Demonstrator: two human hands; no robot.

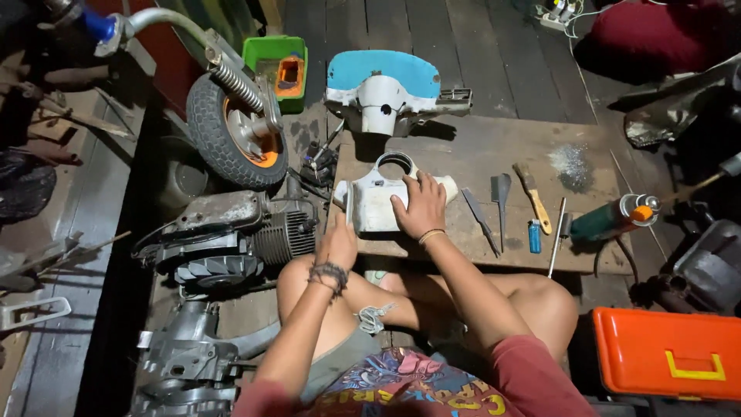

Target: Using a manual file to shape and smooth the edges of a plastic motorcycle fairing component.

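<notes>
A white scooter body panel (378, 197) with a round hole lies on a wooden board (494, 147) in front of my knees. My right hand (421, 207) rests flat on top of the panel, fingers spread. My left hand (338, 241) grips the panel's left edge, next to a thin upright strip there. A larger blue and white scooter cover (386, 89) stands at the far edge of the board.
A putty knife, a paintbrush (532, 197), a blue lighter (535, 235) and a green spray can (614, 218) lie on the board's right. An engine (239, 228) and wheel (235, 131) sit left. An orange toolbox (668, 351) is at bottom right.
</notes>
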